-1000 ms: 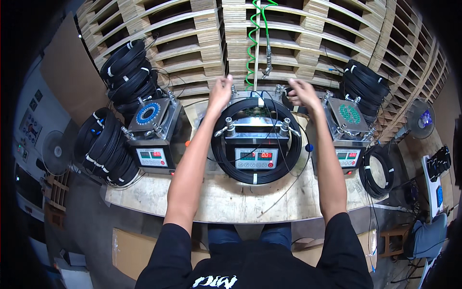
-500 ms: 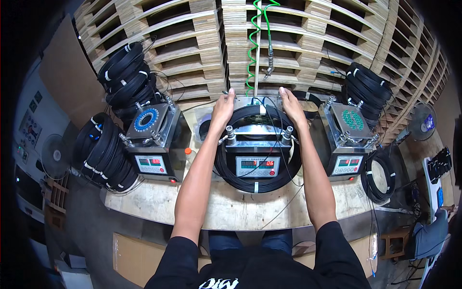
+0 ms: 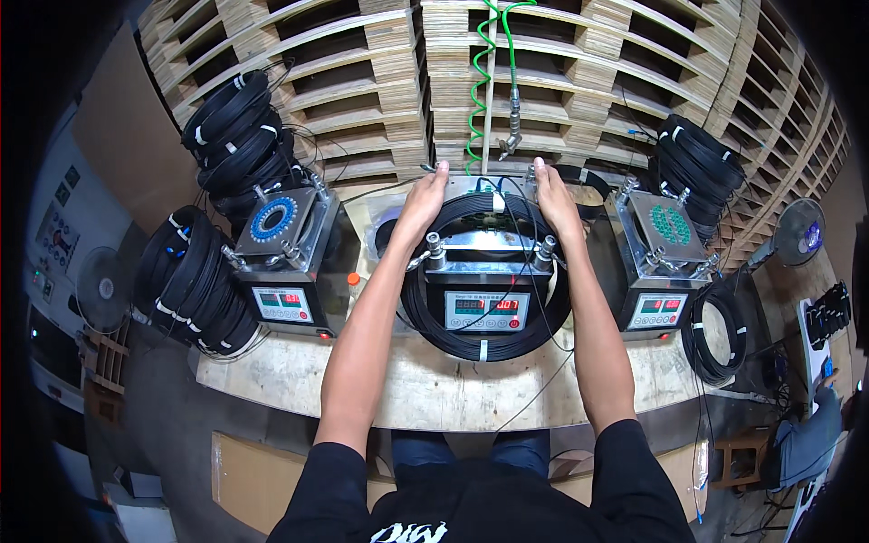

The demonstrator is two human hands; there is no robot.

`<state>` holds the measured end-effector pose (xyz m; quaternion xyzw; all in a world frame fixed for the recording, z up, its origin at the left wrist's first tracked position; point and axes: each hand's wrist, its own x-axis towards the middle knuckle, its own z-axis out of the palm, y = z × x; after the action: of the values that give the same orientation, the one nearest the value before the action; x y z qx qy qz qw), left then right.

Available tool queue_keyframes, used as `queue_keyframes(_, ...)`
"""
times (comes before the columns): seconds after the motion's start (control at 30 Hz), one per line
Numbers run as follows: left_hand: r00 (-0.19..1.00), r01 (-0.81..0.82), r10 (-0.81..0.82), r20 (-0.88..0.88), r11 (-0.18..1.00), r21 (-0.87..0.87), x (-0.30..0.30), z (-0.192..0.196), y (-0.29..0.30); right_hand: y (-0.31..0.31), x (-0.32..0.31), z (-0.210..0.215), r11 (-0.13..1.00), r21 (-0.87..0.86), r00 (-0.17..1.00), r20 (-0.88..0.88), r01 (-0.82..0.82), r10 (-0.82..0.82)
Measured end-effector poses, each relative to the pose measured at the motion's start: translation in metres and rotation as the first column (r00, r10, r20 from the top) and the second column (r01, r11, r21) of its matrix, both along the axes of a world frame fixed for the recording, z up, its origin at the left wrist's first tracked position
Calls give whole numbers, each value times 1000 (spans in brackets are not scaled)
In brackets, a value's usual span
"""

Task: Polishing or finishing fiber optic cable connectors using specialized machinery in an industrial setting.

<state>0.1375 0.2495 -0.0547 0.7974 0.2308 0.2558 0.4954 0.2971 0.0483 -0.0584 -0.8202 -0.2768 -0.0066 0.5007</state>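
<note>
A black cable coil [image 3: 484,348] surrounds the middle bench machine [image 3: 457,282], which has a lit red and green display and metal clamp posts at its corners. Both my arms reach past the machine's sides. My left hand [image 3: 424,204] is closed at its far left corner, thumb up, and a dark lever tip sticks out beside the thumb. At the far right corner my right hand [image 3: 554,199] is closed too, thumb up, next to a metal post. The fingers are partly hidden, and what they grip I cannot make out. Thin loose cables run over the coil.
To the left stands a machine with a blue ring [image 3: 273,221]; to the right, one with green pieces [image 3: 670,224]. Coil stacks [image 3: 237,127] flank them. An orange-capped bottle [image 3: 353,281] stands near my left forearm. An air nozzle [image 3: 512,136] hangs before wooden pallets [image 3: 380,100].
The reading on the middle machine's red display has changed. Both hands remain at the far corners, with the thumbs slightly higher in the picture. The view has shifted a little.
</note>
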Motion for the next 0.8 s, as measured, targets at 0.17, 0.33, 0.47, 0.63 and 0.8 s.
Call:
queue_keyframes(0.17, 1000, -21, 21, 7, 1000, 9, 5, -2, 0, -3, 4, -4, 995, 79, 998, 21, -65, 63)
queue_keyframes(0.33, 981, -194, 193, 28, 981, 26, 1, 2, -7, 0, 6, -10, 975, 189, 992, -16, -120, 125)
queue_keyframes(0.47, 988, -154, 154, 20, 988, 13, -8, 5, -5, 0, 5, -8, 971, 198, 982, -109, -133, 157)
queue_keyframes(0.63, 999, 18, -15, 44, 997, -75, -3, 0, -1, -4, 8, -6, 991, 98, 988, -114, -91, 102)
queue_keyframes(0.8, 1000, 1, 0, 6, 994, -107, -4, -3, 3, -4, -12, 8, 999, 33, 1000, 6, -27, 27)
